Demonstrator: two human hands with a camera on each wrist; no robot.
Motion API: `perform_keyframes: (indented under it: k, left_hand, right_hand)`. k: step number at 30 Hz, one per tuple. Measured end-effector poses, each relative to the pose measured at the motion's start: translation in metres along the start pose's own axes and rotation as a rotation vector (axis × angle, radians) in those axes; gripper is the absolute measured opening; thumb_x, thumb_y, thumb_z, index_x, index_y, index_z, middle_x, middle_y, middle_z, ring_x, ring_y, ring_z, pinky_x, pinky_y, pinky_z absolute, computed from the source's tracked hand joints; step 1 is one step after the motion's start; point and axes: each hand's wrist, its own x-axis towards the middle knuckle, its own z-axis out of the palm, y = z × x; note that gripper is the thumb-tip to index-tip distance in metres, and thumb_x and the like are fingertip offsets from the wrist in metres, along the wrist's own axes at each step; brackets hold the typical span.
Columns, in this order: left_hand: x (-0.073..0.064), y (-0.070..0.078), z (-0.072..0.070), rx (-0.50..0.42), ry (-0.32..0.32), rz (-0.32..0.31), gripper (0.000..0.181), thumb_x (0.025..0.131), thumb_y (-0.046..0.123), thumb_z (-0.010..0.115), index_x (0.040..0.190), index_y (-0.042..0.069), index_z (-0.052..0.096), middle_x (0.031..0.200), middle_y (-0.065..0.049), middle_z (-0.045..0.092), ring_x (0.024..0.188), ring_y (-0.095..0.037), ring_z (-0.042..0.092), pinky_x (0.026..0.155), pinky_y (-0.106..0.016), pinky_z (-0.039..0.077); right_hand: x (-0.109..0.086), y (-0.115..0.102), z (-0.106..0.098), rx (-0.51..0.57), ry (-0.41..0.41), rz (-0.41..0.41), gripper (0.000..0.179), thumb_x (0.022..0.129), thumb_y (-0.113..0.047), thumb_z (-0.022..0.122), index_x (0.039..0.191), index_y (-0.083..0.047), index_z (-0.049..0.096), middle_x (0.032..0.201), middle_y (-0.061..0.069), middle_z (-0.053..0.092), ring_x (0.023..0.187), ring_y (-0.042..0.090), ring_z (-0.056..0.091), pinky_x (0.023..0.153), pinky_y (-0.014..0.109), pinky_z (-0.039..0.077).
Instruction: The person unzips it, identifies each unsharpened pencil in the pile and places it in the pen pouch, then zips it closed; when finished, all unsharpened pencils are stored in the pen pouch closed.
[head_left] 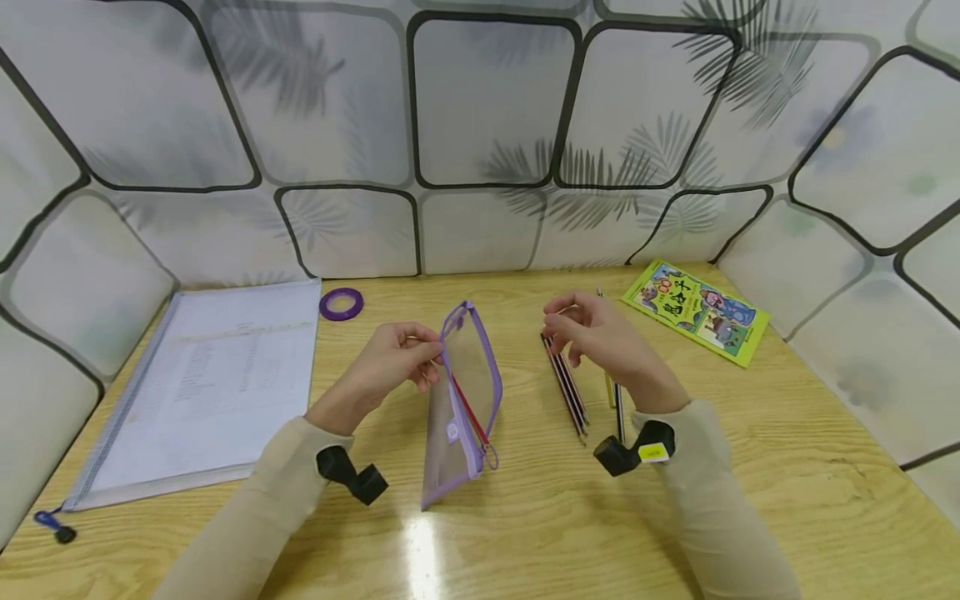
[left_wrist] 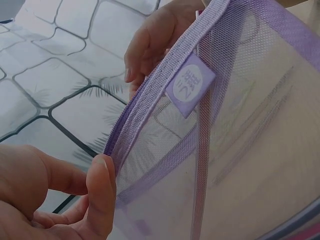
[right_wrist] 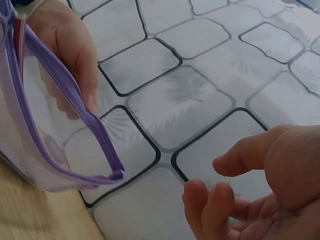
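My left hand (head_left: 386, 367) pinches the edge of a purple mesh zipper pouch (head_left: 446, 454) between thumb and fingers, holding it upright with its mouth unzipped. A slim red pencil (head_left: 470, 408) stands slanted inside; the left wrist view shows it through the mesh beside a small purple label (left_wrist: 190, 84). Over the far end of several dark striped pencils (head_left: 564, 383) hovers my right hand (head_left: 607, 342), its fingers loosely bent and nothing between them. Partly hidden beneath that hand are a yellow pencil (head_left: 610, 390) and a black one (head_left: 618, 412).
A spiral-bound notebook (head_left: 232, 375) lies at the left of the wooden table (head_left: 525, 525), with a blue cord and black piece (head_left: 65, 534) near its corner. A purple tape roll (head_left: 341, 317) is behind my left hand. At the back right lies a green-yellow book (head_left: 697, 312).
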Motion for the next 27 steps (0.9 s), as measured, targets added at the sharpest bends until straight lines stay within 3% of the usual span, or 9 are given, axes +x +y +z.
perform_keyframes:
  k: [8,17,22,27]
  left_hand:
    - [0.0,0.001,0.0,0.001,-0.002,0.005,0.02,0.098,0.002,0.05,0.11,-0.014,0.051,0.068,0.001,0.063,0.054,-0.006,0.058,0.05,-0.021,0.051]
    - [-0.002,0.003,0.0,0.0,-0.004,0.003,0.019,0.098,0.002,0.049,0.109,-0.013,0.051,0.069,0.001,0.063,0.054,-0.005,0.058,0.05,-0.02,0.051]
    - [-0.002,0.004,0.0,0.002,-0.008,0.006,0.019,0.098,0.002,0.049,0.109,-0.013,0.051,0.069,0.0,0.063,0.054,-0.006,0.058,0.05,-0.02,0.051]
    - [-0.003,0.005,0.002,0.001,-0.003,0.003,0.02,0.098,0.003,0.049,0.11,-0.013,0.052,0.071,0.0,0.063,0.054,-0.006,0.058,0.049,-0.019,0.05]
  right_hand:
    - [0.001,0.007,-0.016,-0.069,0.02,0.025,0.034,0.103,-0.018,0.046,0.124,0.007,0.045,0.101,0.015,0.058,0.079,0.015,0.06,0.061,0.026,0.052]
    - [0.005,0.029,-0.031,-0.146,0.008,0.044,0.032,0.102,-0.018,0.047,0.121,0.008,0.049,0.097,0.011,0.06,0.081,0.017,0.062,0.064,0.029,0.054]
    - [0.007,0.04,-0.041,-0.187,-0.022,0.069,0.039,0.102,-0.018,0.046,0.129,0.01,0.048,0.109,0.025,0.059,0.081,0.012,0.061,0.066,0.033,0.055]
    - [0.012,0.057,-0.047,-0.263,-0.011,0.096,0.042,0.099,-0.014,0.052,0.131,0.013,0.047,0.101,0.025,0.064,0.075,0.017,0.063,0.066,0.035,0.056]
